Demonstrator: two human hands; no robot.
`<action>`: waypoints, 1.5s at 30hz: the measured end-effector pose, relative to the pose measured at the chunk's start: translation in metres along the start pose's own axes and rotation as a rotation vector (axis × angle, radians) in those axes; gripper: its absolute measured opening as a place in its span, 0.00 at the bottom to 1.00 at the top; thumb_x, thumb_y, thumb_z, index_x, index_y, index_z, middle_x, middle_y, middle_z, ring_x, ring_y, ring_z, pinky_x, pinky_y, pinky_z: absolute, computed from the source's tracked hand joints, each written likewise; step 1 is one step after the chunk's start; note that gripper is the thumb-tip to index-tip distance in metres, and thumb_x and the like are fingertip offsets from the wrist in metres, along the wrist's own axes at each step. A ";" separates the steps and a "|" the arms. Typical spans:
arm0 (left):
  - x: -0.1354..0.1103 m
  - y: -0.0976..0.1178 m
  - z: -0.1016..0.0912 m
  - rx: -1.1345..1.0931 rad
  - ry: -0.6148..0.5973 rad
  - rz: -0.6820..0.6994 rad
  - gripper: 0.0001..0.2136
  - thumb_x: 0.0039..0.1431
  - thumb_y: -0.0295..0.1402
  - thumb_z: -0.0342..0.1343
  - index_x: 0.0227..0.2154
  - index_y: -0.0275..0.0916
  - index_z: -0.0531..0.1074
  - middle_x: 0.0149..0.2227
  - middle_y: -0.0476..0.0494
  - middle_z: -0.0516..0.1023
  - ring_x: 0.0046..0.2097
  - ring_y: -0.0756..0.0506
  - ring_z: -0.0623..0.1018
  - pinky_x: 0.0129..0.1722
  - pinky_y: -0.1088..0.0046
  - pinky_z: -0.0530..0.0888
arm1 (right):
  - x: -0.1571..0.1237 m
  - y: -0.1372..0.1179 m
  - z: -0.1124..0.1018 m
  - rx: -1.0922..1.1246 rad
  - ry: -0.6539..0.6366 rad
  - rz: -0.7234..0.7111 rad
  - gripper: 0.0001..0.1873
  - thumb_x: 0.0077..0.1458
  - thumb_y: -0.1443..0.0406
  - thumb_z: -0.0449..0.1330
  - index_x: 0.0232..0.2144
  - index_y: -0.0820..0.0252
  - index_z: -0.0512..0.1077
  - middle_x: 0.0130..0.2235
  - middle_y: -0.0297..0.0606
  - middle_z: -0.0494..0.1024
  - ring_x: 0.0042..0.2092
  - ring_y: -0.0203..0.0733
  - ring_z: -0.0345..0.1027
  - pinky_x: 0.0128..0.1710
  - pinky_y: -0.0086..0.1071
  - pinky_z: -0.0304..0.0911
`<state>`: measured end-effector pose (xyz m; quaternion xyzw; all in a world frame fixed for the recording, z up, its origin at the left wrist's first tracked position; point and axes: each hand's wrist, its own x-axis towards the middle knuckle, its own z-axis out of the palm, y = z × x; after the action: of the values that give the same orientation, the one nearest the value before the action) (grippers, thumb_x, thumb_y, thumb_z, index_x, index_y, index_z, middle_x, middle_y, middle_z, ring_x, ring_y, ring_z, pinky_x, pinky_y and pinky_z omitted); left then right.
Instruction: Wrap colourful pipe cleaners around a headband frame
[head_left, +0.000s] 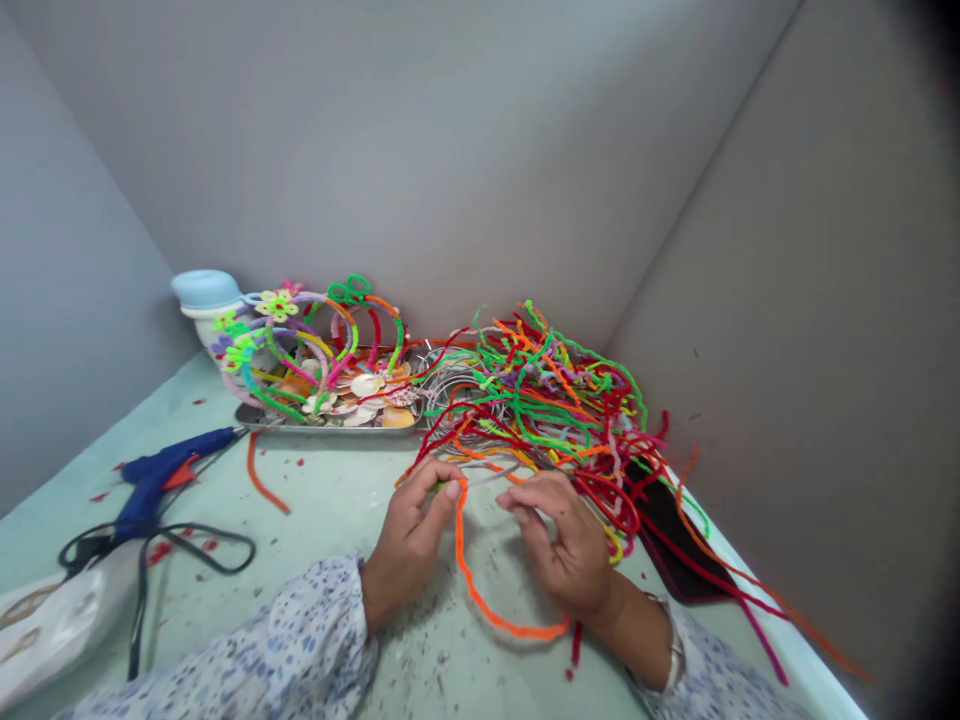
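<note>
My left hand [417, 520] is closed, with thumb and forefinger pinching one end of an orange pipe cleaner [471, 585]. A bit of green shows between those fingers. From there the pipe cleaner hangs in a loose curve and runs along the table to below my right wrist. My right hand [559, 540] is a little to the right, its fingers curled and thumb pressed in; what they hold, if anything, is hidden. A thin grey wire [491, 474] passes between the hands, partly covered by the fingers.
A heap of coloured pipe cleaners [555, 390] lies behind my hands beside coiled wire [454, 385]. Left of it, a metal tray [337, 431] holds shells and decorated hoops [330, 330]. A blue glue gun [150, 480] with cord is at left, a dark phone-like slab [682, 555] at right.
</note>
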<state>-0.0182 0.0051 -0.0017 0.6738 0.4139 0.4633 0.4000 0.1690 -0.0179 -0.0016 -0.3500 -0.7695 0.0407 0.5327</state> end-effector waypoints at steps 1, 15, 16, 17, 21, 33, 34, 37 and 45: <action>0.000 0.001 0.000 0.003 -0.020 0.015 0.08 0.64 0.36 0.46 0.35 0.40 0.68 0.34 0.47 0.70 0.38 0.46 0.70 0.39 0.72 0.66 | 0.000 0.002 0.001 -0.085 0.027 -0.031 0.19 0.56 0.75 0.56 0.47 0.52 0.66 0.37 0.38 0.77 0.39 0.43 0.71 0.41 0.41 0.66; -0.007 0.003 0.004 -0.076 -0.193 0.044 0.06 0.65 0.34 0.46 0.39 0.40 0.66 0.36 0.48 0.70 0.40 0.47 0.70 0.42 0.72 0.66 | -0.001 0.003 0.007 -0.314 -0.056 -0.260 0.11 0.54 0.72 0.60 0.40 0.55 0.71 0.39 0.39 0.74 0.43 0.42 0.68 0.44 0.40 0.66; -0.006 0.004 0.004 -0.070 -0.201 0.043 0.06 0.66 0.34 0.45 0.38 0.40 0.66 0.36 0.48 0.70 0.39 0.47 0.70 0.42 0.72 0.66 | -0.001 0.003 0.007 -0.305 -0.066 -0.252 0.11 0.55 0.72 0.60 0.40 0.55 0.71 0.39 0.39 0.74 0.43 0.42 0.68 0.43 0.40 0.66; -0.005 0.004 0.004 -0.060 -0.209 0.042 0.07 0.66 0.34 0.45 0.38 0.40 0.66 0.35 0.48 0.70 0.39 0.47 0.70 0.41 0.72 0.66 | -0.001 0.003 0.007 -0.294 -0.076 -0.241 0.11 0.55 0.72 0.59 0.41 0.55 0.70 0.39 0.39 0.74 0.43 0.43 0.68 0.43 0.40 0.66; -0.005 0.006 0.003 -0.016 -0.216 0.048 0.08 0.66 0.35 0.45 0.37 0.39 0.67 0.35 0.48 0.71 0.39 0.47 0.70 0.41 0.71 0.66 | -0.001 0.002 0.006 -0.239 -0.084 -0.193 0.10 0.55 0.73 0.58 0.40 0.57 0.69 0.38 0.40 0.75 0.42 0.44 0.67 0.41 0.41 0.65; -0.005 0.004 0.004 -0.001 -0.205 0.029 0.09 0.66 0.36 0.45 0.37 0.39 0.67 0.35 0.47 0.71 0.40 0.46 0.71 0.42 0.70 0.66 | 0.003 0.002 0.006 -0.217 -0.076 -0.133 0.08 0.59 0.70 0.56 0.42 0.60 0.69 0.37 0.42 0.77 0.39 0.44 0.69 0.38 0.38 0.64; -0.005 0.003 0.004 0.004 -0.203 0.030 0.09 0.66 0.36 0.45 0.37 0.39 0.67 0.36 0.47 0.71 0.40 0.46 0.71 0.42 0.70 0.66 | 0.002 0.002 0.006 -0.219 -0.076 -0.133 0.08 0.59 0.70 0.56 0.42 0.61 0.69 0.36 0.42 0.77 0.39 0.44 0.69 0.39 0.38 0.64; -0.004 0.004 0.004 0.032 -0.196 0.039 0.09 0.66 0.36 0.45 0.37 0.40 0.67 0.35 0.47 0.71 0.40 0.46 0.70 0.42 0.70 0.65 | 0.001 0.004 0.007 -0.208 -0.080 -0.118 0.08 0.59 0.69 0.58 0.42 0.61 0.69 0.36 0.41 0.77 0.39 0.43 0.69 0.39 0.38 0.64; -0.005 0.004 0.004 0.122 -0.181 0.116 0.08 0.66 0.35 0.45 0.36 0.40 0.68 0.35 0.47 0.71 0.40 0.46 0.70 0.43 0.68 0.64 | 0.000 0.001 0.009 -0.092 -0.094 0.012 0.04 0.58 0.70 0.57 0.37 0.58 0.69 0.33 0.38 0.75 0.36 0.42 0.68 0.36 0.37 0.63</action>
<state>-0.0143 -0.0012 -0.0004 0.7586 0.3639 0.3970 0.3667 0.1622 -0.0140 -0.0058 -0.3766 -0.7925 0.0247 0.4791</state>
